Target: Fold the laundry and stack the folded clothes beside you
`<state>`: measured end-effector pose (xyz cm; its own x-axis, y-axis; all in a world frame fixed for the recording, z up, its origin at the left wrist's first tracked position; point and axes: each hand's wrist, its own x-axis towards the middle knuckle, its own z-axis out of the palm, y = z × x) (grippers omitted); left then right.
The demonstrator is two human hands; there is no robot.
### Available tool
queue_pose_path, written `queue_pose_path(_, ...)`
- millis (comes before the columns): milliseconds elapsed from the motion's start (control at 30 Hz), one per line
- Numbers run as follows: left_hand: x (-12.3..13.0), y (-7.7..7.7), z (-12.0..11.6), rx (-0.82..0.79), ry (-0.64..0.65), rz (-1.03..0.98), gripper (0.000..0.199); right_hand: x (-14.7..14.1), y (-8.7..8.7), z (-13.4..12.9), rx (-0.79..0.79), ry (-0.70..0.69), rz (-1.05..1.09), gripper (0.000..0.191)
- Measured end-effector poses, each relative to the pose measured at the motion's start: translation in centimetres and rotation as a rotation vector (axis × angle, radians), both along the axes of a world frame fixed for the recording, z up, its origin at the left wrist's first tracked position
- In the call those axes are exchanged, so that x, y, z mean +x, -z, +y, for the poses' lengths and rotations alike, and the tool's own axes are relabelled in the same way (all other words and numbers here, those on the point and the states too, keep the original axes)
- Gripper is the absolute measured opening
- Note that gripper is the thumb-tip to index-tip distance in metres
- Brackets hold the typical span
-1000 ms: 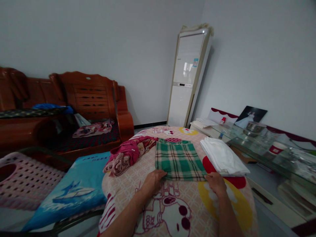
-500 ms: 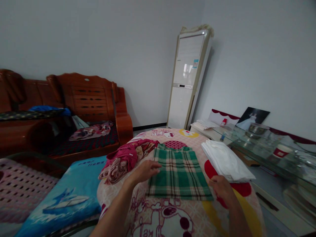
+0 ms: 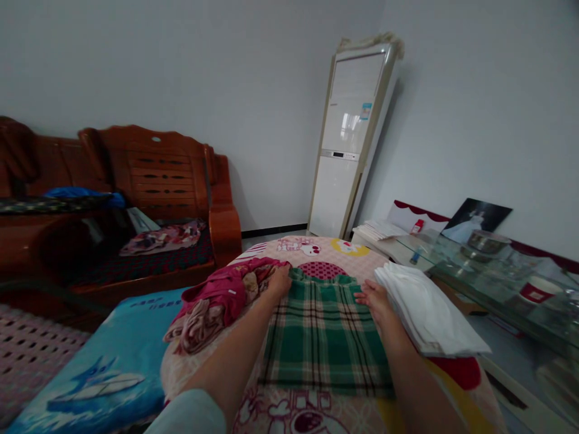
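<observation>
A green plaid cloth garment (image 3: 325, 337) lies flat on a round table with a patterned pink cover (image 3: 289, 250), its gathered edge at the far side. My left hand (image 3: 280, 281) is at the garment's far left corner, fingers together and pointing down; what they grip, if anything, is hidden. My right hand (image 3: 374, 296) is by the far right corner, fingers apart, holding nothing. Crumpled pink and patterned clothes (image 3: 226, 295) lie left of my left hand. Folded white cloth (image 3: 427, 307) sits to the right of my right hand.
A blue cushion (image 3: 104, 361) lies at the left, beside a pink woven chair (image 3: 36, 355). Behind stand a wooden sofa (image 3: 158, 175) and a tall air conditioner (image 3: 337, 175). On the right, a glass shelf (image 3: 488, 283) carries a metal bowl (image 3: 488, 242) and a red-and-white cup (image 3: 536, 292).
Both hands have moved away from me, from the garment's sides to its far corners. The view has shifted slightly. The garment still lies flat.
</observation>
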<state>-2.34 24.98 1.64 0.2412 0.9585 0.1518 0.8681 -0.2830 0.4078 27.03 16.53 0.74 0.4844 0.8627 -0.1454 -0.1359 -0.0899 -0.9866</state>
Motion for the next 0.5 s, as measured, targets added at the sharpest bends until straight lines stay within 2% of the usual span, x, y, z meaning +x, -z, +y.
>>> queue_pose_path(100,-0.4,0.8,1.7,-0.125,-0.008,-0.117,0.045,0.1,0.3,1.9,-0.050,-0.026,0.096,0.060)
queue_pose_path(200,-0.6,1.5,3.0,-0.254,-0.001,-0.239,0.041,0.6,0.7,3.2,-0.081,-0.040,0.136,0.059)
queue_pose_path(333,-0.6,2.2,4.0,-0.354,-0.002,-0.374,0.038,1.3,1.2,4.5,-0.082,-0.064,0.145,0.040)
queue_pose_path(433,-0.7,2.5,4.2,-0.393,-0.023,-0.434,0.023,1.7,1.5,5.0,-0.088,-0.094,0.136,0.018)
queue_pose_path(500,-0.8,2.6,4.2,-0.412,-0.039,-0.459,0.012,1.8,1.7,5.1,-0.095,-0.112,0.120,0.014)
